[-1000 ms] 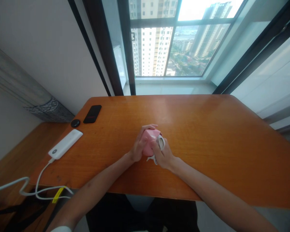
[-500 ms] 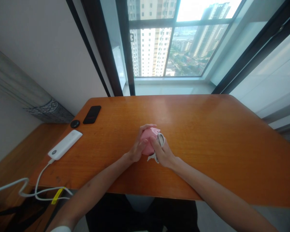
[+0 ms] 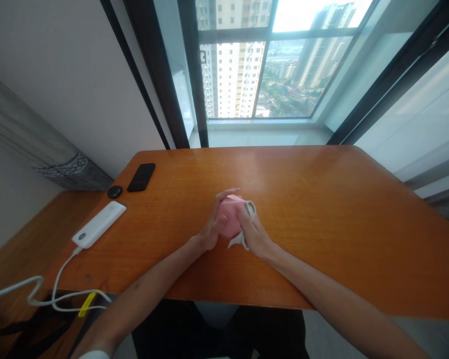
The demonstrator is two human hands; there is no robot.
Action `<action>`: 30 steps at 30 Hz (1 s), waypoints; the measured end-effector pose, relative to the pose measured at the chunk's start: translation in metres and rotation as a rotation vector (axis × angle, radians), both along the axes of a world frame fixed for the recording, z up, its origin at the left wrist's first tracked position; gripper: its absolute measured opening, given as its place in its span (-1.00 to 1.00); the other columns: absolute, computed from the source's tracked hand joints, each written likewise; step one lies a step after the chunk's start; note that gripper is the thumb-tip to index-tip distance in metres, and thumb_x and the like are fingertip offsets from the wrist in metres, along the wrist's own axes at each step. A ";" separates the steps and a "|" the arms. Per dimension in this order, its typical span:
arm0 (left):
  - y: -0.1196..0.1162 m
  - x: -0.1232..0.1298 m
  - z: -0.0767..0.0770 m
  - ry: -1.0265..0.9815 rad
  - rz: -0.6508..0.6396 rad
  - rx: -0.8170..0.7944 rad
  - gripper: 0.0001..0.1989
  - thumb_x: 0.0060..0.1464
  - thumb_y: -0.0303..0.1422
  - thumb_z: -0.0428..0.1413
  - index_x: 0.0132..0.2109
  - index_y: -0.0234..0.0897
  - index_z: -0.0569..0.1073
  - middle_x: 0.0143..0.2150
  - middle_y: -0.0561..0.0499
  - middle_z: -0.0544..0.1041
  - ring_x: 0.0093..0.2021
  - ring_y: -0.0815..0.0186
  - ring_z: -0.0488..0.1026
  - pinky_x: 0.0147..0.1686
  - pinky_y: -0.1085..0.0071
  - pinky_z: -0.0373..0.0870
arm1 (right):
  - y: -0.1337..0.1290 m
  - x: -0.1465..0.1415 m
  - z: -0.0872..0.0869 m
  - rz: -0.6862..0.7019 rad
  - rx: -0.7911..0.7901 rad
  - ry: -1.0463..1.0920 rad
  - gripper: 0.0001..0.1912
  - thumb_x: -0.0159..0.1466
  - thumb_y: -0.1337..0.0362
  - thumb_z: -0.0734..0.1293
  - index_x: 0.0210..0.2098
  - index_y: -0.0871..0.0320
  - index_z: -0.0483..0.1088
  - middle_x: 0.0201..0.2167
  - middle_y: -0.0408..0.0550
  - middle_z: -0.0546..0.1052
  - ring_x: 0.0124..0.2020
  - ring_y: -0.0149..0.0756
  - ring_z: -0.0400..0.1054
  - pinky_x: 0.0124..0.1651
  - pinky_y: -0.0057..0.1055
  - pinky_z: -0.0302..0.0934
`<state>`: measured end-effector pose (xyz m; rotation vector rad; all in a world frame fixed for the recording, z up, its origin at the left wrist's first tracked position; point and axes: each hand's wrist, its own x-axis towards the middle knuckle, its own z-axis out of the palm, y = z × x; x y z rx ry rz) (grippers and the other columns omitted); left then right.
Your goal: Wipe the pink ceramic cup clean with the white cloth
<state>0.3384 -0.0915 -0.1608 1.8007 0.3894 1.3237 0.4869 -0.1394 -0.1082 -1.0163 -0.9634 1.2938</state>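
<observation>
left hand (image 3: 212, 225) cups the pink object (image 3: 230, 217) from its left; right hand (image 3: 258, 237) pinches pale cloth (image 3: 239, 240) at its right; probably light, smooth, best held by its sides.

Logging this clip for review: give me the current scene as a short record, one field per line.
Left hand: cupped around a pink object
Right hand: holding a pale cloth against it
Surface: orange-brown table
Table's left side: black phone, round black item, white device with cable attached
Background: window, tall buildings outside
</observation>
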 end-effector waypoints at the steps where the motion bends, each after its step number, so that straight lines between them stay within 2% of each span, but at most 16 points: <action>1: 0.003 -0.001 0.000 0.026 0.028 0.104 -0.20 0.35 0.27 0.06 0.52 -0.01 0.19 0.51 -0.21 0.26 0.45 -0.19 0.33 0.42 -0.20 0.37 | 0.003 -0.001 0.002 -0.005 -0.061 0.061 -0.41 0.22 -0.37 0.51 -0.23 0.03 0.59 -0.26 -0.07 0.62 -0.13 -0.09 0.51 0.01 -0.18 0.46; 3: 0.009 -0.003 -0.002 0.066 0.081 0.344 -0.07 0.22 0.27 0.23 0.55 0.03 0.17 0.57 -0.24 0.17 0.53 -0.27 0.21 0.45 -0.32 0.27 | 0.007 -0.005 0.004 0.006 -0.183 0.210 -0.38 0.21 -0.42 0.47 -0.23 0.03 0.56 -0.30 -0.08 0.60 -0.16 -0.08 0.52 -0.02 -0.17 0.49; 5: 0.011 -0.003 -0.004 0.055 0.110 0.467 -0.12 0.19 0.22 0.27 0.51 0.07 0.22 0.55 -0.23 0.17 0.52 -0.26 0.22 0.42 -0.36 0.28 | 0.007 -0.006 0.000 -0.008 -0.179 0.233 -0.38 0.24 -0.43 0.43 -0.24 0.02 0.55 -0.32 -0.08 0.57 -0.16 -0.07 0.51 -0.01 -0.14 0.50; 7: 0.007 -0.002 -0.007 -0.017 0.083 0.365 -0.24 0.28 0.21 0.19 0.46 0.04 0.25 0.48 -0.23 0.25 0.43 -0.18 0.34 0.36 -0.30 0.38 | 0.003 -0.004 -0.006 -0.020 -0.018 0.086 -0.41 0.25 -0.41 0.45 -0.23 0.00 0.57 -0.29 -0.06 0.58 -0.11 -0.05 0.49 0.03 -0.13 0.48; 9: 0.001 0.001 -0.006 -0.084 -0.019 0.108 -0.32 0.37 0.22 0.06 0.41 -0.04 0.26 0.39 -0.23 0.33 0.30 -0.10 0.47 0.29 -0.21 0.48 | -0.002 0.000 -0.010 -0.009 0.153 -0.097 -0.46 0.22 -0.34 0.53 -0.23 0.01 0.60 -0.28 -0.04 0.59 -0.13 -0.06 0.45 0.03 -0.13 0.45; 11: -0.004 0.003 -0.003 -0.090 -0.120 -0.130 -0.35 0.43 0.20 -0.02 0.40 -0.11 0.26 0.37 -0.24 0.37 0.21 -0.02 0.54 0.24 -0.11 0.55 | -0.005 0.002 -0.011 0.002 0.211 -0.197 -0.49 0.20 -0.29 0.57 -0.23 0.03 0.61 -0.29 -0.04 0.59 -0.19 -0.10 0.42 0.00 -0.16 0.43; 12: -0.005 0.003 -0.001 -0.075 -0.130 -0.185 -0.33 0.44 0.20 -0.03 0.43 -0.12 0.25 0.38 -0.24 0.37 0.21 -0.01 0.53 0.24 -0.08 0.55 | -0.004 0.003 -0.009 -0.006 0.186 -0.195 -0.48 0.22 -0.29 0.55 -0.21 0.03 0.61 -0.29 -0.05 0.60 -0.20 -0.12 0.42 -0.02 -0.18 0.43; 14: -0.002 0.001 0.003 -0.038 -0.065 -0.097 -0.24 0.39 0.24 0.03 0.50 -0.08 0.21 0.45 -0.24 0.32 0.30 -0.06 0.47 0.34 -0.13 0.47 | 0.000 0.001 -0.004 -0.021 0.060 -0.077 -0.42 0.26 -0.36 0.49 -0.20 0.03 0.60 -0.29 -0.08 0.60 -0.21 -0.14 0.45 -0.07 -0.22 0.43; 17: 0.006 -0.003 0.002 0.049 0.061 0.301 -0.05 0.20 0.29 0.24 0.56 0.07 0.18 0.56 -0.22 0.18 0.50 -0.23 0.27 0.49 -0.32 0.22 | 0.006 -0.004 0.002 0.076 -0.177 0.206 -0.27 0.24 -0.52 0.37 -0.24 0.05 0.57 -0.33 -0.07 0.60 -0.19 -0.09 0.51 -0.09 -0.21 0.47; 19: 0.009 -0.005 -0.001 0.075 0.087 0.459 -0.09 0.18 0.22 0.31 0.53 0.11 0.23 0.57 -0.21 0.17 0.52 -0.23 0.23 0.48 -0.32 0.22 | 0.007 -0.005 0.000 0.117 -0.223 0.260 -0.23 0.23 -0.56 0.32 -0.26 0.05 0.57 -0.33 -0.04 0.61 -0.16 -0.05 0.54 -0.07 -0.17 0.48; 21: 0.008 -0.005 -0.003 0.018 0.072 0.385 -0.24 0.29 0.14 0.25 0.50 0.06 0.27 0.51 -0.21 0.25 0.48 -0.15 0.29 0.44 -0.25 0.30 | 0.004 -0.003 -0.004 0.077 -0.108 0.127 -0.25 0.23 -0.54 0.36 -0.21 0.04 0.60 -0.25 -0.01 0.64 -0.09 -0.04 0.53 0.01 -0.14 0.47; 24: 0.001 -0.002 -0.001 -0.086 -0.052 0.035 -0.35 0.42 0.13 0.10 0.46 -0.08 0.30 0.41 -0.22 0.37 0.38 -0.08 0.40 0.41 -0.15 0.37 | 0.000 0.003 -0.008 0.021 0.139 -0.166 -0.33 0.20 -0.45 0.48 -0.16 0.04 0.62 -0.22 -0.02 0.65 -0.13 -0.06 0.48 0.09 -0.12 0.43; 26: -0.001 -0.001 0.002 -0.075 -0.126 -0.140 -0.34 0.47 0.13 0.02 0.50 -0.11 0.26 0.45 -0.23 0.36 0.37 -0.06 0.43 0.40 -0.10 0.40 | 0.000 0.005 -0.007 0.023 0.162 -0.228 -0.34 0.22 -0.42 0.49 -0.15 0.06 0.63 -0.24 -0.03 0.64 -0.16 -0.08 0.47 0.09 -0.12 0.43; 27: 0.000 -0.002 0.004 -0.051 -0.134 -0.142 -0.29 0.46 0.14 0.03 0.55 -0.09 0.20 0.51 -0.24 0.31 0.41 -0.07 0.41 0.42 -0.10 0.37 | 0.002 0.005 -0.005 0.014 0.119 -0.193 -0.32 0.24 -0.44 0.47 -0.13 0.06 0.62 -0.24 -0.03 0.64 -0.15 -0.09 0.48 0.08 -0.14 0.44; 28: 0.001 -0.002 0.004 -0.027 -0.118 -0.079 -0.21 0.43 0.17 0.08 0.59 -0.05 0.14 0.57 -0.23 0.23 0.48 -0.12 0.34 0.47 -0.13 0.31 | 0.004 0.004 -0.002 0.017 0.048 -0.120 -0.30 0.26 -0.46 0.43 -0.12 0.07 0.62 -0.22 -0.03 0.65 -0.12 -0.08 0.51 0.08 -0.15 0.46; 30: 0.007 -0.004 0.003 0.020 -0.055 0.163 -0.03 0.28 0.23 0.23 0.63 0.04 0.08 0.66 -0.21 0.07 0.60 -0.23 0.13 0.55 -0.26 0.13 | 0.008 0.002 0.001 0.079 -0.130 0.085 -0.20 0.27 -0.55 0.32 -0.12 0.08 0.61 -0.20 0.01 0.67 -0.05 -0.03 0.56 0.07 -0.14 0.50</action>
